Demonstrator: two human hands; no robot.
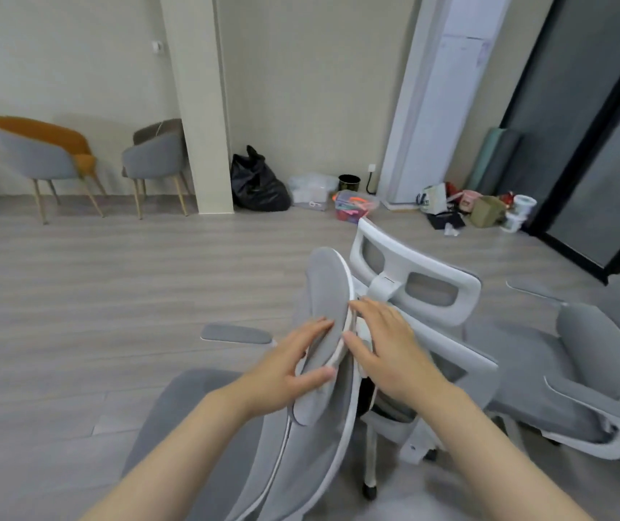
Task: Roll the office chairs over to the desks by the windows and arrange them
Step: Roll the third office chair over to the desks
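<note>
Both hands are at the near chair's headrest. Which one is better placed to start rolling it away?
Probably the left hand: its fingers and thumb already wrap the headrest. The right hand only lies flat behind it.

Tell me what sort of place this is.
Probably an office room being set up: grey mesh office chairs on a wood-look floor, two lounge chairs along the wall, and a black rubbish bag and clutter near a corner.

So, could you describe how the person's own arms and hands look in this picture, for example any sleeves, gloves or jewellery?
Both arms enter from the bottom edge and are bare as far as the picture shows; no sleeve is in view. The left hand and the right hand wear no gloves. No ring, watch or bracelet can be seen on the fingers or wrists, and no markings show. The picture is slightly blurred, so small details could be missed.
</note>
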